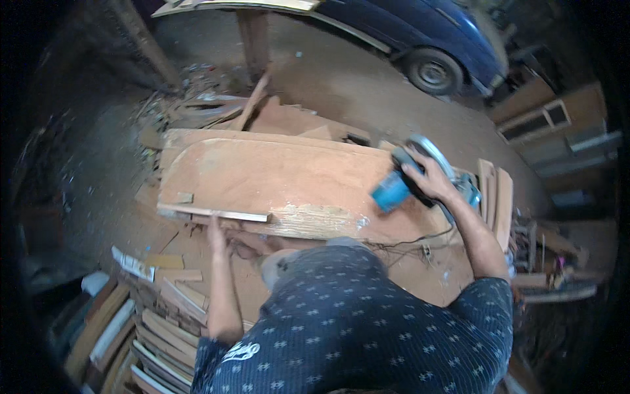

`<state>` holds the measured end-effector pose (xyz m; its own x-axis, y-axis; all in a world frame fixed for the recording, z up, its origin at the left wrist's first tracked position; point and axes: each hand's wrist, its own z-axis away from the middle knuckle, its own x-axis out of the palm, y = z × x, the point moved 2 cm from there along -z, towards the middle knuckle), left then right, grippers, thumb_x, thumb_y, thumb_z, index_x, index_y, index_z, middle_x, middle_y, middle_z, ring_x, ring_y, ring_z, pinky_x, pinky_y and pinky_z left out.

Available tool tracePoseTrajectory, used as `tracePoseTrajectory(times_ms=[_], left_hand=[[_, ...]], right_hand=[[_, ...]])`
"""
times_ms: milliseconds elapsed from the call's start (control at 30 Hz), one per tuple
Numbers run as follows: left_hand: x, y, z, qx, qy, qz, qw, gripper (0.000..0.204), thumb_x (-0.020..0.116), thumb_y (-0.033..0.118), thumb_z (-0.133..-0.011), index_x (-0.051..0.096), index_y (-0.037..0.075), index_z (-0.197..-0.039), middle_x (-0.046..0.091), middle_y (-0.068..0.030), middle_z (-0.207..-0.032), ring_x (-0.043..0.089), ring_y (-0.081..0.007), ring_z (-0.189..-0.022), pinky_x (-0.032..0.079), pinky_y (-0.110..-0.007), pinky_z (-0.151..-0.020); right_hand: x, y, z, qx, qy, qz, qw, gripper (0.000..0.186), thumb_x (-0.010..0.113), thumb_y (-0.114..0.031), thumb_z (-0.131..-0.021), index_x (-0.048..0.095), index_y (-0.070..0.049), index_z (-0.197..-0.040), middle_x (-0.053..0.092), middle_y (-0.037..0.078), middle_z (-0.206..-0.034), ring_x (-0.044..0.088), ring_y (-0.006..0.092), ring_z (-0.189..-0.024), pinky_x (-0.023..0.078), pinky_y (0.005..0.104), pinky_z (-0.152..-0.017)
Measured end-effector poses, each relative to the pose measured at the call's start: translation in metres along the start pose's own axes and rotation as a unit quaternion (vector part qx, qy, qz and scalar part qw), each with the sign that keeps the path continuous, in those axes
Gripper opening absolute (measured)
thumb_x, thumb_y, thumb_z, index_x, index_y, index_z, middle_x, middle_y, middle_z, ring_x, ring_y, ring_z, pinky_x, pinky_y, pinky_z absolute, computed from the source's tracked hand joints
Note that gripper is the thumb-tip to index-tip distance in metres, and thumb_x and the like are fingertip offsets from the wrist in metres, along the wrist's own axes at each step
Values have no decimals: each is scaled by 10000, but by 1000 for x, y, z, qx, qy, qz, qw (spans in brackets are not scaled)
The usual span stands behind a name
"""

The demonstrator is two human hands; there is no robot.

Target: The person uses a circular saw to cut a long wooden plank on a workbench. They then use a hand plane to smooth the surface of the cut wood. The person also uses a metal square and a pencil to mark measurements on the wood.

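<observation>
My right hand (430, 177) is wrapped round the handle of a blue-and-black power saw (394, 192) with a round silver guard, partly blurred, at the right end of a long plywood panel (275, 164). At the panel's near left edge, my left hand (217, 224) grips a narrow wooden strip (243, 215); some of its fingers are hidden by the strip. A small wood block (185, 197) lies just beyond the strip. A pale, rough patch marks the panel's near middle, and dark cords run along its near right side.
Curved wooden pieces (170, 341) are stacked at lower left, and more boards (502, 203) stand at the right end. Offcuts (210, 111) lie beyond the panel near a wooden post (252, 46). A blue car (434, 69) is parked behind, and framed panels (551, 125) lean at the right.
</observation>
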<state>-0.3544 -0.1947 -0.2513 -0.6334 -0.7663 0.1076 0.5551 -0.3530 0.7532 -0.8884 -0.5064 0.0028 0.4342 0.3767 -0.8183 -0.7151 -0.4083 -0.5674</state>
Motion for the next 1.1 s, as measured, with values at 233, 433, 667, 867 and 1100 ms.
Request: tracePoseTrajectory(times_ms=[233,433,667,867,1100], left_hand=[[104,-44,-38,-7,70,43,997,444,569,253,-983,514,-43,-1310,618,-200,-1220,683,-297,-962,579,-359,-736],[136,-50,-11,-23,103,34,994,393,498,35,-977,442,-139,-1325,612,-243,-1214,675,-343,-1050,618,-439,-893],[165,-85,-2,-7,204,-51,978,539,572,-49,-882,381,-189,-1367,602,-260,-1269,677,-340,-1057,623,-467,-819],[250,-93,7,48,236,-179,954,688,642,42,-911,294,-106,-1486,587,-237,-1338,649,-350,-1123,563,-435,-945],[247,-165,-1,-11,-27,-443,896,665,639,375,-924,461,-4,-1441,596,-255,-1365,588,-397,-1241,455,-431,-1075]], right_hand=[[63,206,31,155,-354,269,882,317,609,-186,-906,685,-77,-1194,708,232,-1162,698,394,-1063,551,462,-933],[173,383,93,218,-291,329,871,308,587,-209,-909,717,-57,-1143,746,205,-1070,738,338,-988,589,447,-797],[134,279,125,20,-123,287,950,240,605,-169,-913,752,-20,-1032,758,135,-963,726,288,-849,562,432,-809],[20,268,232,292,219,-170,915,183,747,-199,-897,717,-19,-903,719,130,-833,634,161,-713,504,333,-703],[-29,439,242,274,358,-184,874,360,760,-297,-876,696,-31,-1110,710,161,-937,662,298,-825,526,399,-778]])
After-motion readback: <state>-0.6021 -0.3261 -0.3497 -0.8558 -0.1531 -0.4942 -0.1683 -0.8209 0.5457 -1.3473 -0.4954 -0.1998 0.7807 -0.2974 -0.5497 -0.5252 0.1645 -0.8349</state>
